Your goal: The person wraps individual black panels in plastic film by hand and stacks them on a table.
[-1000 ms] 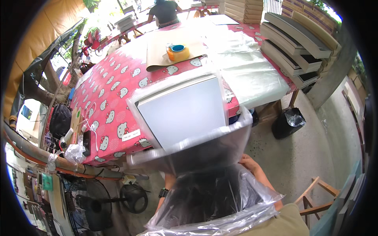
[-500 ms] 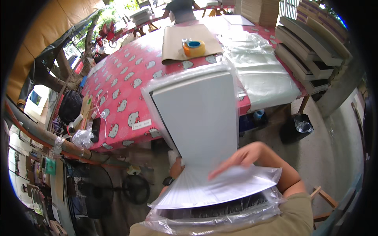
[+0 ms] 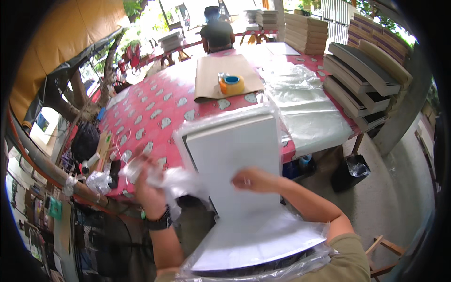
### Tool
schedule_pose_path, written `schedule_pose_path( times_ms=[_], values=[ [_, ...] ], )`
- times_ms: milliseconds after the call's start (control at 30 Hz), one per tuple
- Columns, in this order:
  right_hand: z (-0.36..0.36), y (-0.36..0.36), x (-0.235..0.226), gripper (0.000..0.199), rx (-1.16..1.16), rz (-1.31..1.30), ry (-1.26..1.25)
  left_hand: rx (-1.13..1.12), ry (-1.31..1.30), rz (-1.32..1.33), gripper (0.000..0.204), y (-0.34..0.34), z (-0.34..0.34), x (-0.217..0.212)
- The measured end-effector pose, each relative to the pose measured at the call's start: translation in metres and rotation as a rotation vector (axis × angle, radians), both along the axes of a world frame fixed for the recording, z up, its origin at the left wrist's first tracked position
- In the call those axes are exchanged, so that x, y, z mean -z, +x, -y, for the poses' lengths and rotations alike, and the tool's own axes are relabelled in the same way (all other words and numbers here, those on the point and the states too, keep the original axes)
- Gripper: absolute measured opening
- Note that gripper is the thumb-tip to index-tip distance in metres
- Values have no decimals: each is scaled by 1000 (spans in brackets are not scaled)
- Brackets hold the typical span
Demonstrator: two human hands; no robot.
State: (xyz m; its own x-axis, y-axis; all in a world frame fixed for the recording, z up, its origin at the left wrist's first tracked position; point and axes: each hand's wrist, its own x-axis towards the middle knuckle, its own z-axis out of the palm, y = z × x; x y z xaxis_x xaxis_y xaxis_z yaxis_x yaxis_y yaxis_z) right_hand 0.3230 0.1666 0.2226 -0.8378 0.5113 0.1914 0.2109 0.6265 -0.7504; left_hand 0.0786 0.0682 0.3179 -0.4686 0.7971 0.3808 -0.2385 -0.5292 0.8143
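A long flat white box (image 3: 239,178) wrapped in a clear plastic bag (image 3: 221,123) leans from my chest out onto the red patterned table (image 3: 155,113). My left hand (image 3: 148,188) grips a bunched fold of the plastic at the box's left side. My right hand (image 3: 253,181) rests flat on the box's top face, fingers closed, wearing a ring. The bag's open end lies crumpled near my chest.
On the table lie a brown cardboard sheet (image 3: 206,80) with tape rolls (image 3: 231,84) and a pile of clear plastic bags (image 3: 305,108). Stacked flat boxes (image 3: 361,75) stand at the right, a black bin (image 3: 350,171) below. A person (image 3: 216,33) sits at the far end.
The box has tipped down and turned lengthwise toward the table. My left hand has come out at the left, pulling the plastic sideways; my right hand moved onto the top face.
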Motion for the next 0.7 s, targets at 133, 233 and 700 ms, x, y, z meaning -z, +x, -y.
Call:
schedule_pose_path(
  times_ms=[133, 233, 700],
  values=[
    [18, -19, -66, 14, 220, -530, -184, 682, -23, 140, 55, 72, -33, 5],
    [17, -19, -60, 11, 247, -606, -287, 704, -78, 91, 52, 90, -38, 19],
    [23, -8, -51, 11, 504, -605, -339, 356, -191, -43, 19, 102, -40, 36]
  ],
)
